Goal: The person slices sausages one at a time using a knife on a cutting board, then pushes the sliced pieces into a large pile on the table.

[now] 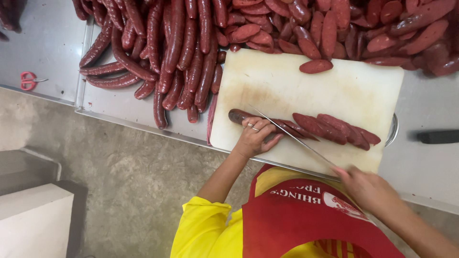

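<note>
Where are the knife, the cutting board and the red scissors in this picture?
knife (pixel 291 139), head view, middle of the thin blade.
cutting board (pixel 354 91), head view, bare white surface near the far edge.
red scissors (pixel 27 81), head view, on the red handles, on the metal table at left.

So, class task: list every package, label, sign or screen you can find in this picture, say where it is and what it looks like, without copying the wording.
No packages, signs or screens show.
Printed apron: red, worn over a yellow shirt at the bottom edge of the view, with pale lettering and a round pale emblem near the right hand.
</note>
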